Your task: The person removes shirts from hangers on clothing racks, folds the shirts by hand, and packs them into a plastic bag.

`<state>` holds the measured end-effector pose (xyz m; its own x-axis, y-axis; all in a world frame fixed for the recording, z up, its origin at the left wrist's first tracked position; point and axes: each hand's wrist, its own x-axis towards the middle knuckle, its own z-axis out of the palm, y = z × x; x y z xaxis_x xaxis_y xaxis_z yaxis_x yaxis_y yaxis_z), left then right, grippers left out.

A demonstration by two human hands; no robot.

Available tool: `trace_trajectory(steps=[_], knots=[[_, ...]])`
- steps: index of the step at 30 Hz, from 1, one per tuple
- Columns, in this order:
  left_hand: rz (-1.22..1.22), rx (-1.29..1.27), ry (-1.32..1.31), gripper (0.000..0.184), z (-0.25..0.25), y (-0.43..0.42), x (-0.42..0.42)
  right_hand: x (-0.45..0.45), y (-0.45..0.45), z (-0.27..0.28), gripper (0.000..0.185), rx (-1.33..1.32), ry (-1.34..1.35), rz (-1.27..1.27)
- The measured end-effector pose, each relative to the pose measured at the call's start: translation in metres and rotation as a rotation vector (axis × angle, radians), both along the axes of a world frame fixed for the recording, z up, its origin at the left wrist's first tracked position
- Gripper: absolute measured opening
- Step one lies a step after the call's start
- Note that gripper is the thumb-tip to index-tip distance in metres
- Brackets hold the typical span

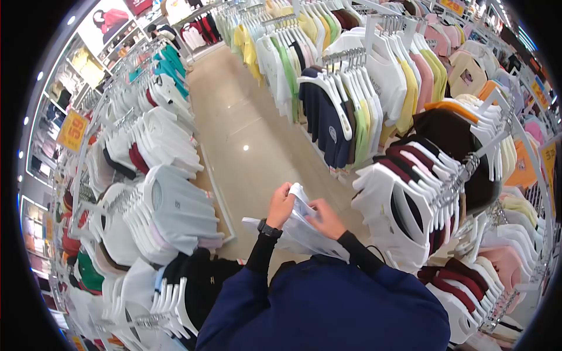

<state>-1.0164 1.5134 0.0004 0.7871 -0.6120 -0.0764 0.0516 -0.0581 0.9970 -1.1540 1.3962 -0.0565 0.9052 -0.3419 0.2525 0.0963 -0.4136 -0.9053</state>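
A white shirt (304, 231) hangs in front of my body at waist height, its lower part spread toward my lap. My left hand (281, 206), with a black watch on the wrist, is closed on the shirt's upper edge. On the other side, my right hand (326, 219) has its bent fingers on the shirt's side, slightly blurred. Whether a hanger is inside the shirt I cannot tell. Close by on the right, a rack holds white and maroon tops (398, 205) on white hangers.
Light grey-blue tops (184, 205) hang on the left rack, with black garments (202, 281) nearer to me. A navy shirt (328, 117) hangs at the front of the right-hand row. Between the racks runs a shiny tiled aisle (240, 123). An orange price sign (73, 130) stands at left.
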Motion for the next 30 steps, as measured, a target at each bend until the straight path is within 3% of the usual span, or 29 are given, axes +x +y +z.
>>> trace_trajectory(steps=[5, 8, 10, 11, 13, 18, 21, 25, 30], knots=[[0.034, 0.102, -0.357, 0.016, 0.005, -0.044, 0.080, 0.087, -0.032, -0.045, 0.026, -0.078, 0.166, 0.037], [-0.036, 0.220, -0.454, 0.015, 0.021, -0.047, 0.138, 0.110, -0.077, -0.037, 0.017, 0.041, -0.048, -0.235], [-0.107, 0.225, -0.563, 0.013, 0.011, -0.051, 0.181, 0.120, -0.114, -0.041, 0.020, -0.029, 0.021, -0.398], [-0.090, 0.239, -0.567, 0.013, 0.014, -0.056, 0.199, 0.119, -0.128, -0.015, 0.021, -0.078, 0.162, -0.451], [-0.063, 0.260, -0.582, 0.014, 0.027, -0.073, 0.233, 0.126, -0.156, -0.006, 0.022, -0.185, 0.163, -0.523], [-0.192, 0.109, -0.306, 0.012, 0.028, -0.131, 0.301, 0.153, -0.183, 0.032, 0.017, -0.133, 0.152, -0.481], [-0.380, 0.066, -0.180, 0.010, 0.024, -0.155, 0.341, 0.178, -0.179, 0.058, 0.020, 0.162, 0.295, -0.427], [-0.644, -0.057, -0.025, 0.007, 0.032, -0.181, 0.385, 0.211, -0.177, 0.070, 0.018, 0.252, 0.227, -0.639], [-0.748, -0.042, -0.046, 0.008, 0.034, -0.212, 0.420, 0.230, -0.172, 0.096, 0.009, -0.160, 0.257, -0.955]])
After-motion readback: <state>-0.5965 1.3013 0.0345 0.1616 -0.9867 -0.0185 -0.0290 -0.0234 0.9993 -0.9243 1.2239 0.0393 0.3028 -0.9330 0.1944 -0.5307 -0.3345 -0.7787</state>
